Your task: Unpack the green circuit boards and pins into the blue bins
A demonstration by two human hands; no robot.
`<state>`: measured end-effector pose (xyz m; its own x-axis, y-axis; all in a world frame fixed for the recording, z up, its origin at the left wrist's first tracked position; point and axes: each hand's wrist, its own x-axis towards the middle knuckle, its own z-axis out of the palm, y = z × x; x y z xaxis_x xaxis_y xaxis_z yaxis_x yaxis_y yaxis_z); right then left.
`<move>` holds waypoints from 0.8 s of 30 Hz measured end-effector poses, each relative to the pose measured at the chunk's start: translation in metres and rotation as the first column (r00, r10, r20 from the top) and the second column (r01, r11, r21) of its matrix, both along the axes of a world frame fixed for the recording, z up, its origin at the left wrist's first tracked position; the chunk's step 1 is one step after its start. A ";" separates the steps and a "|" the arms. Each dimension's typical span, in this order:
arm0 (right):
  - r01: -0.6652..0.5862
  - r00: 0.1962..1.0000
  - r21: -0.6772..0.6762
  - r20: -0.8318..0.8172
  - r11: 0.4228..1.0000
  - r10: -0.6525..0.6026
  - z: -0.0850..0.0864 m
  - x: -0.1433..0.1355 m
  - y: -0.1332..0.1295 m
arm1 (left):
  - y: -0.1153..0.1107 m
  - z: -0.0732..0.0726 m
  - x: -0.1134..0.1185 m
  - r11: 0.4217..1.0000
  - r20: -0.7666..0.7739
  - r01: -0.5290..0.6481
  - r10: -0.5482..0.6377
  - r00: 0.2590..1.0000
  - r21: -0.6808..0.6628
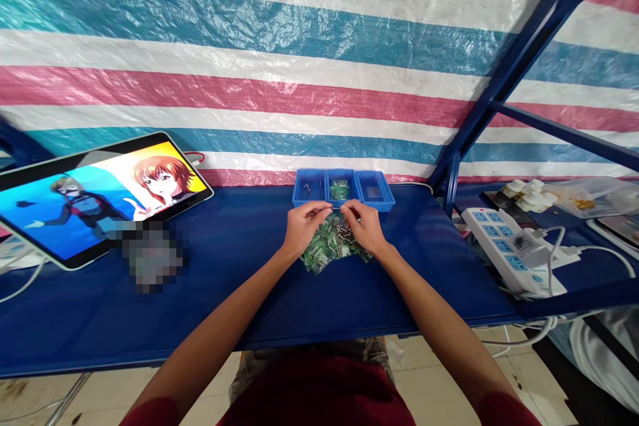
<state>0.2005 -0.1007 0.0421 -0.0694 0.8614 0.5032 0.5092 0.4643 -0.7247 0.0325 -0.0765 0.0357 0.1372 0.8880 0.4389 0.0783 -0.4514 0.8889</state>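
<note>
My left hand (303, 225) and right hand (365, 225) pinch one small green part (335, 214) between them. Below lies a heap of green parts (329, 249), before three blue bins (343, 188).

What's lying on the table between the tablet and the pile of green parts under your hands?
In the head view, only a blurred patch beside the tablet; then bare blue table up to the green parts pile.

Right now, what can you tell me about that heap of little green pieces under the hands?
The heap of green pieces is a loose pile of small flat green parts with thin metal pins, lying on the blue table in front of three blue bins. The left hand and right hand rest over its far edge, fingertips touching it.
</note>
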 end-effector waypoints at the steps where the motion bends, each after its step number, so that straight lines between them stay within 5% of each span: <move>1: -0.003 1.000 0.002 0.005 1.000 0.003 0.000 0.000 0.000 | 0.000 0.000 0.000 1.000 0.002 0.001 -0.001 1.000 -0.004; 24: -0.046 0.999 0.035 0.007 0.998 0.046 0.002 0.000 -0.002 | 0.002 -0.003 -0.001 1.000 -0.014 -0.011 0.011 1.000 -0.024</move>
